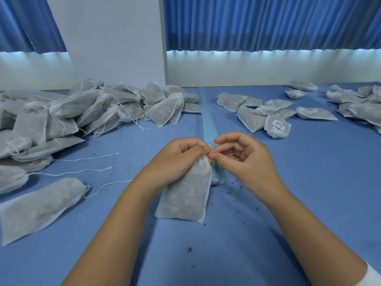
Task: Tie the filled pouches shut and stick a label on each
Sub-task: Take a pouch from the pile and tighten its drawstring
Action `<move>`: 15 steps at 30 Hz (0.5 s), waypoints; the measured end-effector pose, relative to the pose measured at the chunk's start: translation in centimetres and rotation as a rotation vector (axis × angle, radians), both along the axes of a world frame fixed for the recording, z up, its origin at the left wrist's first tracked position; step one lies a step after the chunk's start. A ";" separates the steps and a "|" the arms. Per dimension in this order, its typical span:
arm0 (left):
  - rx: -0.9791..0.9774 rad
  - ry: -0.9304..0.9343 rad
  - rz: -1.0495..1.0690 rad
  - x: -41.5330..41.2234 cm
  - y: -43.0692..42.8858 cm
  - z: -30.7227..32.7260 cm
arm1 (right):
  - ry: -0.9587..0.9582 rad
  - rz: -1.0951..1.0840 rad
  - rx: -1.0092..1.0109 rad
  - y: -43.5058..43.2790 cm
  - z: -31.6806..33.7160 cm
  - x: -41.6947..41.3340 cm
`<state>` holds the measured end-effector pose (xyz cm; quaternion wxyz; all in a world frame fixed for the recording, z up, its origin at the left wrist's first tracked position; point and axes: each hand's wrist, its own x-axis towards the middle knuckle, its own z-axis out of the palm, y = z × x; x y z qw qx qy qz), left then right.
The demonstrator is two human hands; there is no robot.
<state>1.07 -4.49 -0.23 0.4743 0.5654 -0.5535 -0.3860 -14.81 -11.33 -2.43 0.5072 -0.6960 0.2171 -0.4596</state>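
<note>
Fingers (191, 145) of the left hand (181, 159) curl around the gathered neck of a pouch (185, 195), holding it upright with its bottom edge on the tabletop (288, 203). The right hand (247, 159) pinches the white drawstring (211, 145) at that neck between thumb and forefinger, its other fingers loosely bent. The pouch is thin white fabric, oblong, with dark, grainy filling showing grey through it.

One filled pouch (41, 207) lies flat near the left arm, its string trailing. Behind it is a heap of pouches (82, 112), overlapping too much to count, with loose strings spilling out. To the right lies a smaller spread of pouches (253, 118), and at least two of them carry a white label (278, 123). More sit at the far right edge (350, 104). One pale strip (209, 120) runs from the tabletop's far edge toward the hands.

Bare blue surface opens ahead of and right of the forearms, dotted with dark crumbs (189, 249). A wall (115, 48) and blue curtains (268, 23) close off the far edge.
</note>
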 end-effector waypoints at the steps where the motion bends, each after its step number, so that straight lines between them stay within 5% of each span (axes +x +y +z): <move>1: -0.007 -0.006 -0.002 0.0 0.0 0.0 | 0.001 0.001 -0.004 0.0 -0.1 0.0; 15: -0.063 -0.018 0.064 0.1 -0.3 -0.5 | 0.019 0.013 -0.001 0.3 0.1 0.1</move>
